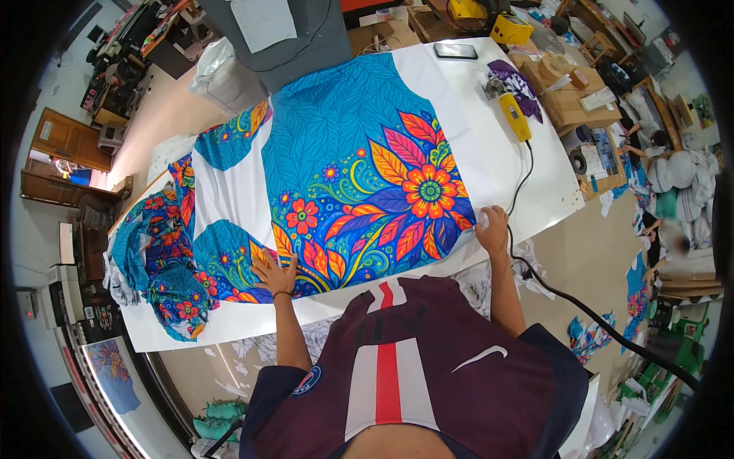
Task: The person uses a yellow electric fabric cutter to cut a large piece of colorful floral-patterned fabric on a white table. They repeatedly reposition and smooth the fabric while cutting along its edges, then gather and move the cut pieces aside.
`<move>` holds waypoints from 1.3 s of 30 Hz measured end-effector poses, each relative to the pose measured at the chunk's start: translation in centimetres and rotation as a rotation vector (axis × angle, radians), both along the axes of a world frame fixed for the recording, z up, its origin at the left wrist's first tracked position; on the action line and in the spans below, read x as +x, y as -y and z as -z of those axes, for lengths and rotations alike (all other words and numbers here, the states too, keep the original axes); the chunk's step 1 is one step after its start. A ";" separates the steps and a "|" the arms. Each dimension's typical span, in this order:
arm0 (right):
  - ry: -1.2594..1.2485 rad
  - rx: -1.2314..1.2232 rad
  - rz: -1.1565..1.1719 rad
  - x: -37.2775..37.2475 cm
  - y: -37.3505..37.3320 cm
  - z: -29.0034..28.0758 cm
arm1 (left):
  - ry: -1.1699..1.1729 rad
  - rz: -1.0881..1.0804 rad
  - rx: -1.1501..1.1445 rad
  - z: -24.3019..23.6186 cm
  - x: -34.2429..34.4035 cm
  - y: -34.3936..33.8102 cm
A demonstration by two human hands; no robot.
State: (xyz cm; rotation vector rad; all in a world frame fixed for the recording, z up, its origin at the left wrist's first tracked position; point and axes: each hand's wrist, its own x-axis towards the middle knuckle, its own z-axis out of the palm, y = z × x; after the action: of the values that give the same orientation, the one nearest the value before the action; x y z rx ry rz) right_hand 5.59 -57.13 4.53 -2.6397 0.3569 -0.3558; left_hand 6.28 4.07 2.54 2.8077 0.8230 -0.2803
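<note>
A printed fabric sheet [329,145], teal with bright flowers and leaves and a white border, lies spread on the white table [558,180]. My left hand [274,274] rests on its near left part, fingers spread flat. At the near right corner my right hand [492,228] is closed on the white edge of the fabric. More of the printed cloth hangs in a crumpled heap [164,268] at the table's left end. A yellow electric cloth cutter [514,117] lies beyond my right hand, its black cable [566,294] running past my right arm.
A phone [456,51] and a purple cloth [520,88] lie at the table's far right. A grey bin [306,46] and a white sack [228,76] stand beyond the table. Cardboard boxes [569,99] sit to the right. White scraps litter the floor; people work at far right.
</note>
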 end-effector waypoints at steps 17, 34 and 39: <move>-0.200 -0.040 0.142 -0.1 2.5 -4.5 | 0.143 0.170 -0.082 -2.5 -1.7 6.6; 0.050 1.125 0.487 3.0 12.6 -9.9 | 0.115 1.215 -0.397 -4.2 -1.1 27.7; 0.097 1.051 0.568 8.2 15.6 -11.3 | 0.134 1.454 -0.341 1.5 -0.3 31.0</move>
State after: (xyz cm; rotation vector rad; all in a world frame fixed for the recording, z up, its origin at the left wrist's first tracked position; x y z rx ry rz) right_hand 13.84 -72.69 15.79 -1.4618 0.9527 -0.3348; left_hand 6.02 -26.94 1.01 2.4640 -1.2601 -0.3447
